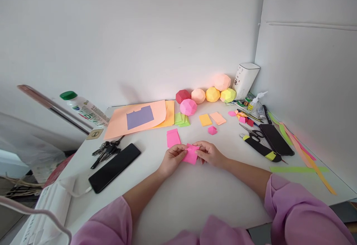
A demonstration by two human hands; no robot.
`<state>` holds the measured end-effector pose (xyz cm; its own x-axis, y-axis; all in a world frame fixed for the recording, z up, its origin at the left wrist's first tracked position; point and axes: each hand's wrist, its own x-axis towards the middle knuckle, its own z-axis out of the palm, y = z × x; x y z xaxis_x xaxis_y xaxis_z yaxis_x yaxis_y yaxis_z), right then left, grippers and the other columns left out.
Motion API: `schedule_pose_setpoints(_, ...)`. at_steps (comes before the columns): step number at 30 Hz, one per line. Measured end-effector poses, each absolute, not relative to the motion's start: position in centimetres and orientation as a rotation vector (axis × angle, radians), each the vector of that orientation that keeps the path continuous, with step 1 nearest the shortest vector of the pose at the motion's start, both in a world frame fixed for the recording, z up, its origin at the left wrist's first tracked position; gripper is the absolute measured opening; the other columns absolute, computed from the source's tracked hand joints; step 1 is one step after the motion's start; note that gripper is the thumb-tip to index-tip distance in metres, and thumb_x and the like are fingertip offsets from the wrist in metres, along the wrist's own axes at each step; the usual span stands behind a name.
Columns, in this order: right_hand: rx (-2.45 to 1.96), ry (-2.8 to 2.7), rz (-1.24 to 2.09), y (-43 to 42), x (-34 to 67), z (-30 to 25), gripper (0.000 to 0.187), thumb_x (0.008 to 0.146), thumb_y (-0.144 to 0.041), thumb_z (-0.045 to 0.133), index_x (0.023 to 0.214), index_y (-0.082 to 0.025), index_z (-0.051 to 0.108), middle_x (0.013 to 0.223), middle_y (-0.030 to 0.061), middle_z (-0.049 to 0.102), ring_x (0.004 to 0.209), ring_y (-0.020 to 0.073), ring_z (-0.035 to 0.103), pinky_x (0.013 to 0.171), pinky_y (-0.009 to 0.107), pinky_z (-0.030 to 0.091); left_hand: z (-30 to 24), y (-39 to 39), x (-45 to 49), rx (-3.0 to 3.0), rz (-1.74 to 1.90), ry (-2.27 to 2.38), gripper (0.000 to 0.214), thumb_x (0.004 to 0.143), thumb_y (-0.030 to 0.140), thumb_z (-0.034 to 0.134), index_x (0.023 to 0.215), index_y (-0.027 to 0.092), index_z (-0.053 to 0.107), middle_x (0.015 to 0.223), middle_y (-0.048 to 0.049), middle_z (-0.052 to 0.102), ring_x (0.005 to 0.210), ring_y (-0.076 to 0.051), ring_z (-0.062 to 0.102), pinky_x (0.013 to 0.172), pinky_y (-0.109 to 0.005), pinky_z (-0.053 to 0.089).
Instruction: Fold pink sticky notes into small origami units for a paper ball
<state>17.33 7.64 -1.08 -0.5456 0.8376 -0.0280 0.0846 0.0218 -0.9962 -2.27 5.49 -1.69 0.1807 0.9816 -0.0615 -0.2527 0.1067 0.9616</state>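
Note:
A small pink paper sheet (191,156) is held up between both hands, just above the white table. My left hand (173,158) pinches its left edge between thumb and fingers. On the other side, my right hand (211,153) grips the upper right edge the same way. The sheet's top looks creased or folded, though the fingers hide part of it. A stack of pink paper pieces (173,138) lies just beyond my left hand. Past my right hand sits a small folded pink paper piece (212,130).
Faceted paper balls (188,107) line the back wall. Green (182,120), orange (205,120) and peach slips (218,118) lie before them. Scissors (256,136), a utility knife (260,148) and paper strips (299,169) are at right; keys (107,149) and a phone (115,168) at left.

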Motion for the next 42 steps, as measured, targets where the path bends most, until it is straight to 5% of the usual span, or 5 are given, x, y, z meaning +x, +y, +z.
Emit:
schedule_pose_setpoints(9, -0.951, -1.718, 1.580, 7.62, 17.31, -0.45, 0.030, 0.087, -0.042, 0.051, 0.099, -0.015, 0.057, 0.061, -0.0025, 0.056, 0.051, 0.0100, 0.054, 0.048, 0.021, 0.039, -1.35, 5.32, -2.09, 1.133, 1.075, 0.909, 0.038, 0.071, 0.034, 0.071, 0.103, 0.016, 0.060, 0.049, 0.0098, 0.040, 0.044, -0.005, 0.035, 0.046, -0.020, 0.028)
schedule_pose_setpoints(17, -0.956, -1.727, 1.602, 7.59, 17.38, -0.50, 0.030, 0.087, -0.042, 0.050, 0.100, -0.015, 0.057, 0.063, -0.0007, 0.060, 0.054, 0.0113, 0.059, 0.047, 0.020, 0.039, -1.11, 5.36, -2.22, 1.069, 1.047, 0.884, 0.036, 0.073, 0.036, 0.069, 0.103, 0.017, 0.061, 0.082, -0.0039, 0.064, 0.075, -0.015, 0.059, 0.067, -0.028, 0.046)
schedule_pose_setpoints(42, -0.959, -1.717, 1.592, 7.75, 17.38, -0.80, 0.027, 0.087, -0.041, 0.050, 0.090, -0.016, 0.058, 0.059, -0.0023, 0.058, 0.052, 0.0113, 0.057, 0.048, 0.021, 0.040, -1.16, 5.33, -2.22, 1.084, 1.043, 0.858, 0.034, 0.071, 0.032, 0.072, 0.100, 0.017, 0.063, 0.074, -0.0015, 0.063, 0.068, -0.013, 0.057, 0.064, -0.027, 0.046)
